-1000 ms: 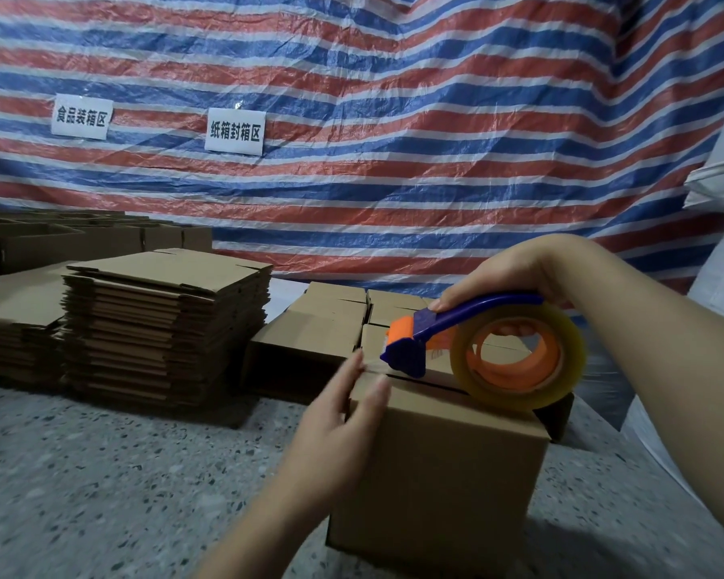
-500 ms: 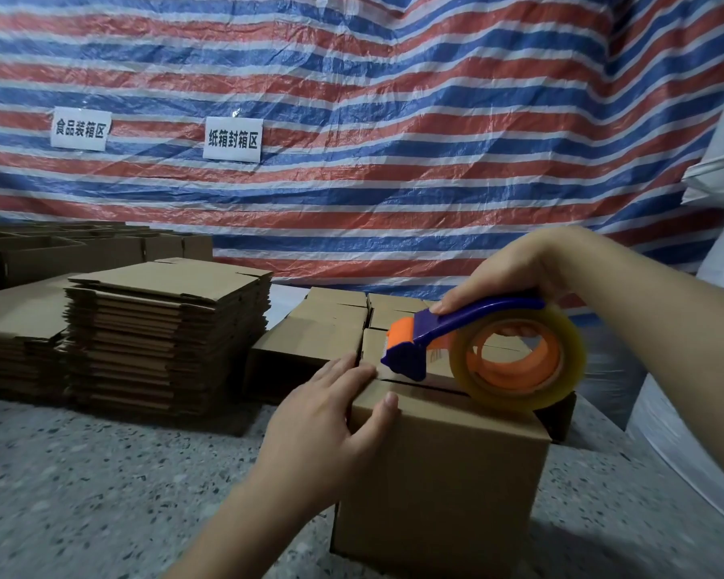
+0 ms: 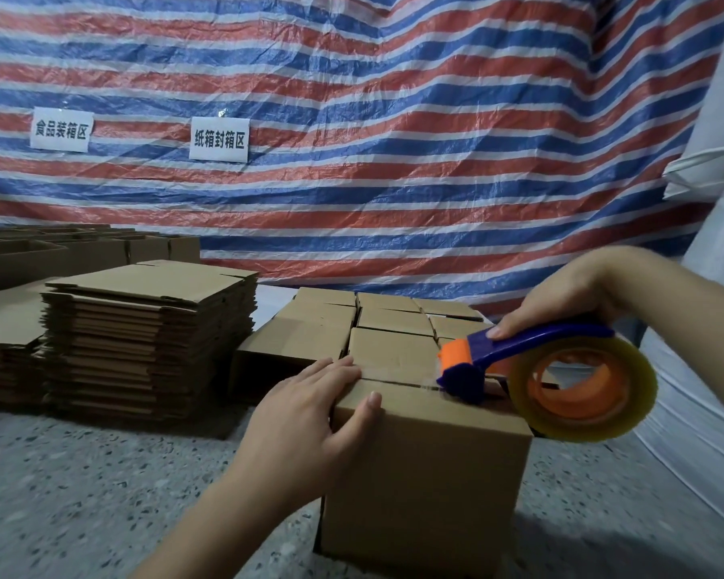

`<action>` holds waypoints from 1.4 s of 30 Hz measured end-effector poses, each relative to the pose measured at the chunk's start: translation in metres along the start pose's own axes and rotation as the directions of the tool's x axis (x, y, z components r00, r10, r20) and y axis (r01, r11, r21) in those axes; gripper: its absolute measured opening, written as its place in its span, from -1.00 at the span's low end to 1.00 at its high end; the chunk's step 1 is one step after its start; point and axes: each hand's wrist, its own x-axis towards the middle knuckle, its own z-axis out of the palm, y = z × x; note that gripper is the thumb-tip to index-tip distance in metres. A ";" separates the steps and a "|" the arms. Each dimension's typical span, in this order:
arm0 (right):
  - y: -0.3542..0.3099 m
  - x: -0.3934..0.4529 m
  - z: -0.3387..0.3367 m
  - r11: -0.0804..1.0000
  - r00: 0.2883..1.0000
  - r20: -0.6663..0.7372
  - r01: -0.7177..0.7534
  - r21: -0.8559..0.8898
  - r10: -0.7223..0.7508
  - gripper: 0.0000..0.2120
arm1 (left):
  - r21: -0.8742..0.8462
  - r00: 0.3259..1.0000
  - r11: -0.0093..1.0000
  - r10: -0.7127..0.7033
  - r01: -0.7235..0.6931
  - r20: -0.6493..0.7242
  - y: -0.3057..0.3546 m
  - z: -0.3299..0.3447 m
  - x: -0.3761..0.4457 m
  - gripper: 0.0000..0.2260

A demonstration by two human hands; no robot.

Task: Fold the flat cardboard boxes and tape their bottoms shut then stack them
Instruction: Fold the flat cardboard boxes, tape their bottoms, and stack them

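Right grip (image 3: 561, 302) above box (image 3: 427, 474) seam

Striped tarp (image 3: 393, 119) backdrop — two paper signs (image 3: 219, 140) — speckled floor (image 3: 80, 495).

Speckled floor (image 3: 80, 486) bears folded box (image 3: 427, 486), flat cardboard stacks (image 3: 143, 336), finished boxes (image 3: 310, 328)

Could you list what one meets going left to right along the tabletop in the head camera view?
Short stack of flat cardboard → tall stack of flat cardboard boxes → left hand holding down the box → tape dispenser gripped by the right hand.
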 end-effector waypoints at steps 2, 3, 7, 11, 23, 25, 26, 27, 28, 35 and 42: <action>0.000 0.004 0.004 1.000 1.000 0.000 -0.004 -0.005 0.004 -0.11 | 0.062 0.999 0.998 0.020 -0.023 0.051 0.003 -0.008 0.002 -0.37; 0.000 0.006 0.005 1.000 1.000 0.000 -0.004 -0.004 0.004 -0.10 | 0.112 0.997 0.993 0.029 -0.037 0.069 0.006 -0.012 0.004 -0.40; 0.000 0.007 0.004 1.000 1.000 0.015 0.010 -0.004 -0.010 -0.11 | 0.243 0.989 0.962 0.103 -0.126 0.106 0.028 -0.018 0.015 -0.52; 0.002 0.006 0.005 1.000 1.000 0.005 0.015 0.010 -0.015 -0.09 | 0.236 0.964 0.949 0.161 -0.211 0.213 0.056 -0.009 0.024 -0.35; 0.026 0.003 -0.005 0.998 1.000 -0.024 -0.014 0.054 0.015 -0.03 | 0.318 0.947 0.903 0.220 -0.288 0.234 0.058 0.001 0.020 -0.27; 0.038 0.000 -0.008 0.995 0.998 -0.038 -0.037 0.089 0.040 -0.11 | 0.317 0.948 0.906 0.210 -0.281 0.240 0.059 0.000 0.020 -0.27; 0.044 -0.002 -0.009 0.994 0.998 -0.040 -0.046 0.096 0.050 -0.14 | 0.320 0.947 0.905 0.206 -0.279 0.245 0.059 0.000 0.020 -0.28; 0.049 -0.002 -0.008 0.993 0.998 -0.033 -0.053 0.101 0.056 -0.17 | 0.325 0.947 0.904 0.201 -0.278 0.252 0.059 0.000 0.021 -0.30; 0.052 -0.002 -0.006 0.993 0.998 -0.020 -0.058 0.104 0.061 -0.18 | 0.333 0.946 0.901 0.195 -0.277 0.260 0.059 0.000 0.021 -0.32; 0.062 0.007 0.009 0.989 0.998 0.011 -0.061 0.133 0.060 -0.18 | 0.350 0.937 0.900 0.146 -0.259 0.318 0.064 -0.001 0.020 -0.30; 0.066 0.007 0.010 0.988 0.999 0.039 -0.033 0.152 0.027 -0.15 | 0.314 0.895 0.893 0.180 -0.323 0.408 0.101 0.024 0.038 -0.11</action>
